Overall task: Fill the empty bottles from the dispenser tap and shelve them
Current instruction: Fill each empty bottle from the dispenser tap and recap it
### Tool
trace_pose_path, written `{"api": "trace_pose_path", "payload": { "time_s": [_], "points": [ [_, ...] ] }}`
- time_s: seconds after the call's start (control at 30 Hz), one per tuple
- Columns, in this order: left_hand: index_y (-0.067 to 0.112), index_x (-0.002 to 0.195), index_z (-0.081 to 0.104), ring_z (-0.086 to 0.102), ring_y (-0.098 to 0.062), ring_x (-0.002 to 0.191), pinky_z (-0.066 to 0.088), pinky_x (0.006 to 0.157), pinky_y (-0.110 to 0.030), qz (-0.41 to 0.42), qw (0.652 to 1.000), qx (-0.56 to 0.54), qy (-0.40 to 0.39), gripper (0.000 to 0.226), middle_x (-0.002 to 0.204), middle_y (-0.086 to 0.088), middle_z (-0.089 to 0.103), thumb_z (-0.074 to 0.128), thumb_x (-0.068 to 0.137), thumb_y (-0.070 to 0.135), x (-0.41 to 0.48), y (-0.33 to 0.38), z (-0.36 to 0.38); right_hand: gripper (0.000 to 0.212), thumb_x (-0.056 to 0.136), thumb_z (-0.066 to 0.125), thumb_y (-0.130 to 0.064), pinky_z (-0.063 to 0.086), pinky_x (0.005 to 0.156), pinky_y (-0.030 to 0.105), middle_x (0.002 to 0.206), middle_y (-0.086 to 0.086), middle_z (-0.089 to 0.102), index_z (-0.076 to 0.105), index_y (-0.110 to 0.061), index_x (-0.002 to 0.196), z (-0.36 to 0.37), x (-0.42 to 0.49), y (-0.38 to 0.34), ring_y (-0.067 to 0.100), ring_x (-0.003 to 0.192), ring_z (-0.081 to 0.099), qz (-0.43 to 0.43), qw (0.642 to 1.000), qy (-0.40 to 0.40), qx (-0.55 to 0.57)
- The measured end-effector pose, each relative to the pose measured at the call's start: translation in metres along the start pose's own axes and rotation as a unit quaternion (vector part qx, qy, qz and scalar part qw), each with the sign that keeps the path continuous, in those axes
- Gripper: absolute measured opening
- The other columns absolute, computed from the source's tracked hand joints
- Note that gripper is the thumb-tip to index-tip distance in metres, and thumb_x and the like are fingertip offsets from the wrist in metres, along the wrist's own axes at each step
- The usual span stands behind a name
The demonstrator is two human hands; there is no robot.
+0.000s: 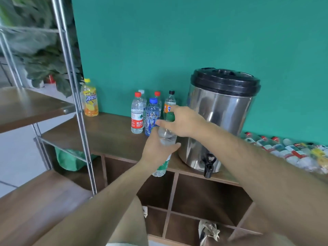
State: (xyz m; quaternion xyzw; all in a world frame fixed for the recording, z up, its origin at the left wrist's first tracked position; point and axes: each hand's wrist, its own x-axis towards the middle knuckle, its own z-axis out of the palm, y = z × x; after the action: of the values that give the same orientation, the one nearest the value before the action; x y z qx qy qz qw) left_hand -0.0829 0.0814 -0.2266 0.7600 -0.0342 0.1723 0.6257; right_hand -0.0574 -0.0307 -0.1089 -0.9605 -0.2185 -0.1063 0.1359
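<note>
Head view: two bare arms reach to a wooden counter (pixel 110 132) against a green wall.
Held bottle (pixel 166 137): clear with a green label, leaning slightly, raised at the counter's front edge just left of the dispenser; how full it is cannot be told.
Left hand (pixel 158 150): wrapped round the bottle's upper body, thumb on the right side.
Right hand (pixel 182 121): thumb and fingers pinch the green cap (pixel 170 117) on the bottle's neck.
Dispenser (pixel 221 110): steel drum with a black lid, standing on the counter.
Tap (pixel 209 164): black, at the drum's base, over the counter's front edge.
Standing bottles (pixel 137 114): five, capped, in a tight group by the wall behind the hands.
Yellow bottle (pixel 90 102): upright at the counter's left end, near the rack.
Pile of bottles (pixel 292 151): lying on the counter right of the dispenser.
Rack (pixel 26 107): metal frame with wooden shelves, at left.
Cubbyholes (pixel 204 197): under the counter; a shoe (pixel 208 229) sits in a lower one.
</note>
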Motion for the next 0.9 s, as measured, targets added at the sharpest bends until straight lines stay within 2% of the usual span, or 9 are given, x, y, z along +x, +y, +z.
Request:
{"api": "trace_pose_path", "payload": {
  "time_s": [0.07,0.17,0.27,0.33,0.4,0.53,0.6,0.8,0.9],
  "points": [
    [0.028,0.129,0.045,0.063,0.001,0.104,0.049,0.092,-0.025,-0.004,1.0,0.008,-0.009,0.073,0.116,0.016,0.064,0.093,0.074,0.027,0.023,-0.013,0.002,0.043,0.1,0.063,-0.056,0.028,0.053,0.028,0.075,-0.003,0.047,0.048,-0.015,0.094,0.013,0.017,0.002,0.021,0.072,0.051,0.017,0.999,0.016,0.028],
    [0.03,0.141,0.032,0.062,-0.01,0.116,0.051,0.104,-0.036,-0.029,0.999,-0.01,-0.032,0.09,0.126,0.01,0.061,0.093,0.075,0.03,0.053,-0.041,0.006,0.041,0.104,0.059,-0.05,0.038,0.066,0.032,0.086,0.005,0.055,0.053,-0.009,0.104,0.034,0.044,0.005,0.029,0.086,0.06,0.048,0.998,0.027,0.011],
    [0.038,0.141,0.03,0.058,-0.014,0.124,0.049,0.109,-0.044,-0.047,0.999,0.007,-0.024,0.09,0.13,0.011,0.057,0.09,0.074,0.025,0.07,-0.073,0.011,0.045,0.106,0.057,-0.047,0.046,0.078,0.036,0.109,0.015,0.065,0.055,-0.004,0.119,0.055,0.069,0.012,0.037,0.106,0.066,0.069,0.997,0.021,0.007],
    [0.031,0.148,0.032,0.051,-0.019,0.133,0.044,0.113,-0.04,-0.052,0.997,0.05,-0.004,0.091,0.139,0.006,0.05,0.087,0.077,0.015,0.075,-0.094,0.015,0.055,0.106,0.058,-0.045,0.05,0.091,0.04,0.131,0.019,0.059,0.049,-0.002,0.139,0.062,0.083,0.015,0.039,0.117,0.063,0.095,0.995,0.027,0.018],
    [0.024,0.155,0.03,0.045,-0.018,0.137,0.039,0.11,-0.031,-0.047,0.994,0.101,-0.007,0.093,0.145,0.002,0.045,0.086,0.081,0.017,0.077,-0.111,0.017,0.066,0.101,0.067,-0.04,0.05,0.101,0.043,0.144,0.018,0.047,0.039,-0.011,0.153,0.066,0.094,0.018,0.04,0.124,0.058,0.104,0.993,0.029,0.05],
    [0.019,0.155,0.036,0.048,-0.016,0.131,0.043,0.108,-0.029,-0.031,0.994,0.108,0.011,0.093,0.141,0.0,0.045,0.088,0.078,0.015,0.092,-0.133,0.024,0.086,0.086,0.077,-0.013,0.051,0.098,0.044,0.144,0.012,0.04,0.028,-0.034,0.154,0.092,0.102,0.03,0.039,0.119,0.054,0.084,0.993,0.035,0.074],
    [0.021,0.152,0.039,0.051,-0.017,0.129,0.049,0.108,-0.035,-0.047,0.995,0.08,0.028,0.091,0.139,0.001,0.044,0.088,0.076,0.009,0.099,-0.139,0.031,0.093,0.085,0.075,-0.005,0.053,0.097,0.044,0.14,0.011,0.04,0.024,-0.039,0.155,0.108,0.106,0.04,0.038,0.111,0.059,0.092,0.988,0.064,0.104],
    [0.012,0.117,0.056,0.051,-0.023,0.108,0.048,0.096,-0.038,0.023,0.988,0.136,0.072,0.046,0.113,0.002,0.048,0.082,0.08,0.003,0.119,-0.161,0.042,0.101,0.09,0.071,0.001,0.049,0.096,0.033,0.144,0.006,0.044,0.015,-0.038,0.163,0.129,0.13,0.052,0.024,0.12,0.056,0.133,0.964,0.135,0.187],
    [0.018,0.129,0.059,0.054,-0.018,0.114,0.048,0.101,-0.037,0.039,0.987,0.157,0.017,0.046,0.12,0.005,0.052,0.077,0.087,0.011,0.12,-0.164,0.044,0.102,0.093,0.067,0.003,0.05,0.092,0.034,0.142,0.006,0.044,0.01,-0.041,0.165,0.134,0.14,0.053,0.019,0.103,0.057,0.147,0.956,0.142,0.209]
  ]
}}
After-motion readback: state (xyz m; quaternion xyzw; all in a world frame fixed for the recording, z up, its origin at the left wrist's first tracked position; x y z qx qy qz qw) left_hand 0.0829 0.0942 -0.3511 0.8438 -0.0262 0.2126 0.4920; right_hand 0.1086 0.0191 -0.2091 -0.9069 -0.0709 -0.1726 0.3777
